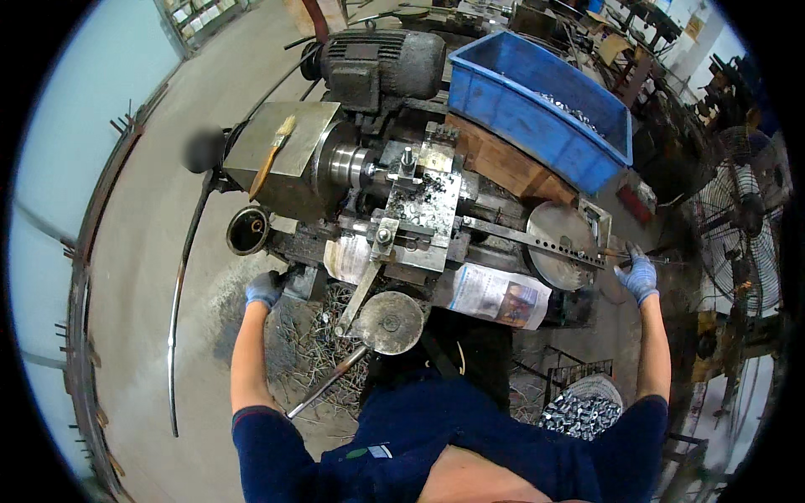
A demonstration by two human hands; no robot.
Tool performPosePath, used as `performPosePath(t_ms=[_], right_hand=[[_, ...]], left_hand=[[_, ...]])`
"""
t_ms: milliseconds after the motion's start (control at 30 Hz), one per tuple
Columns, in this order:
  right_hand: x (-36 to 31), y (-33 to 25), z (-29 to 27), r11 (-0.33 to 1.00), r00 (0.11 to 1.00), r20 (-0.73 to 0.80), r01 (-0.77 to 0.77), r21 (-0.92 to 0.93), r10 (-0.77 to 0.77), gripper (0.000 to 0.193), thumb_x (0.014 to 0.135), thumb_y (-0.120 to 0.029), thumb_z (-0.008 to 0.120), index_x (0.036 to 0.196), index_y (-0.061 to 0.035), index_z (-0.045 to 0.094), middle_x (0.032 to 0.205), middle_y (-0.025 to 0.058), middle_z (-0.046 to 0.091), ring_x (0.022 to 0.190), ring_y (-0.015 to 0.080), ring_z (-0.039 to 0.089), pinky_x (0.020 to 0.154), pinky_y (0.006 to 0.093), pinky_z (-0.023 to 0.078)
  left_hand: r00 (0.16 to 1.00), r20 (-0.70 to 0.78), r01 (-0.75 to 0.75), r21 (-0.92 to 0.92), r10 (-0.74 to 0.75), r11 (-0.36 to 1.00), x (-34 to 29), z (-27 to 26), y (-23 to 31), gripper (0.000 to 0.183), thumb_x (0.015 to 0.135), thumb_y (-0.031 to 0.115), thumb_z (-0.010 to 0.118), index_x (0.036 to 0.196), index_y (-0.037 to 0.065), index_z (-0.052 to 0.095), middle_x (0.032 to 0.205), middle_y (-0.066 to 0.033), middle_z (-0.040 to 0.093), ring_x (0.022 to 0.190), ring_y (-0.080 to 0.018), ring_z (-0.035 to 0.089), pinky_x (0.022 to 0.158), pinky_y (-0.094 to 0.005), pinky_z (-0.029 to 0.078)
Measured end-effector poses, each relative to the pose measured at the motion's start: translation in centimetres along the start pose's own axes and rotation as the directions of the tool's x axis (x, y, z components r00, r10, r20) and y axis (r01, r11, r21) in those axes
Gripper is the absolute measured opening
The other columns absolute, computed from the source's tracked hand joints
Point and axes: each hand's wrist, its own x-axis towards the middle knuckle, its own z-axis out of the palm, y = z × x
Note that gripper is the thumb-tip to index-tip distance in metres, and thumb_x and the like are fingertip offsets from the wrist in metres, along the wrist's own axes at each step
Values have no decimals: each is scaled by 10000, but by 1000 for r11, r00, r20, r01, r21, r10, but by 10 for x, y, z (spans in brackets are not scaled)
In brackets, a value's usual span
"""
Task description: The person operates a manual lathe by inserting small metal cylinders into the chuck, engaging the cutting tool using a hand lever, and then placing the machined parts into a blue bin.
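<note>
My left hand (264, 287), in a blue-grey glove, is at the lower left corner of a small metal lathe (428, 205); its fingertips are hard to make out against the dark metal. At the lathe's right end, my right hand (640, 276), gloved alike, closes around a slim rod handle (616, 253). This handle is at the end of a perforated flat bar (537, 241), which runs over a round metal disc (560, 243). A steel chuck (348, 165) faces the tool slide, which is strewn with dark chips. A round-headed lever (391, 323) stands in front.
A wooden-handled brush (274, 157) lies on the headstock beside a motor (386, 65). A blue crate (537, 109) with small metal parts sits behind. Printed paper (501, 295) covers the front edge. A basket of shiny parts (582, 411) is at lower right, near a fan (738, 239). Metal shavings (323, 356) litter the floor.
</note>
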Motion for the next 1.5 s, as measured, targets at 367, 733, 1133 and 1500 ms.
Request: performPosePath(t_ms=[367,733,1133,1500], right_hand=[[-8,24,58,980,975,-134,-188,-70,177,412,683,-448,689,858,-78,642,898,172,636,937,344,573,839,422,445],[-136,-32,57,906,909,-55,-405,119,414,459,717,-559,618,804,-111,665,772,151,650,748,340,622,687,437,482],[-140,-30,71,914,894,-190,-395,93,406,411,691,-542,656,792,-144,648,736,129,646,704,311,631,633,410,490],[41,-6,61,942,940,-203,-306,-140,275,559,763,-419,619,1199,-79,535,1270,133,497,1256,306,360,1057,466,212]], left_hand=[[994,93,82,-340,-53,937,-72,54,-116,420,748,305,673,1084,55,638,1009,-152,660,874,-251,645,787,-352,491],[968,228,230,-654,-102,721,-82,72,-79,376,769,176,674,1101,7,623,857,-131,667,579,-167,593,546,-313,485],[970,240,200,-669,-48,716,-69,51,-56,360,784,182,662,1092,1,610,863,-106,665,609,-157,577,566,-296,476],[999,39,16,-323,-4,946,-14,16,-45,458,790,245,631,1185,23,561,1030,-167,645,882,-252,635,781,-346,495]])
